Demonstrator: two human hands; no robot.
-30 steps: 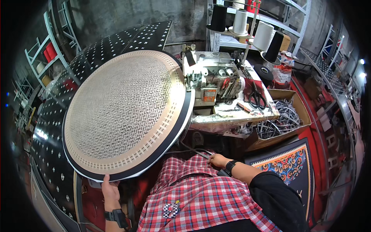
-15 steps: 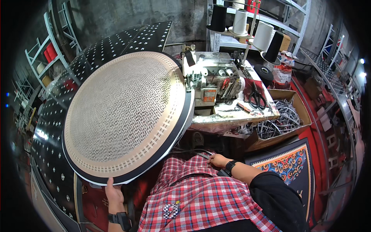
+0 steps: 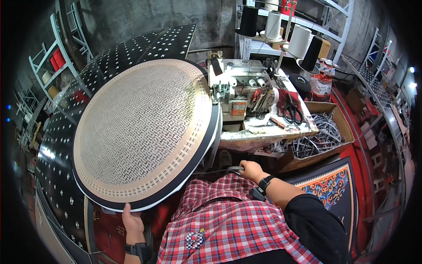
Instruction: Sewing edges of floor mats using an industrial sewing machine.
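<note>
A large round mat (image 3: pixel 136 127), with a beige woven-look pattern and a black border, lies tilted across a dark studded table. Its right edge reaches the sewing machine (image 3: pixel 246 88). My left hand (image 3: pixel 133 223) grips the mat's near rim, thumb on top and the other fingers partly hidden. Over my lap, my right hand (image 3: pixel 252 171) is closed on a thin dark grey strip (image 3: pixel 235 168), which runs left towards the mat's underside. The strip's far end is hidden there.
Scissors (image 3: pixel 292 112) and a small orange-handled tool (image 3: pixel 277 122) lie on the machine's worktop. Beside it stands a cardboard box (image 3: pixel 347 125) full of grey strips. Thread cones (image 3: pixel 272 25) rise behind the machine. A patterned mat (image 3: pixel 329 189) rests at the lower right.
My right hand has moved slightly up and forward, lifting the grey strip off my lap. The round mat has shifted a little to the right, and my left hand stays at its rim.
</note>
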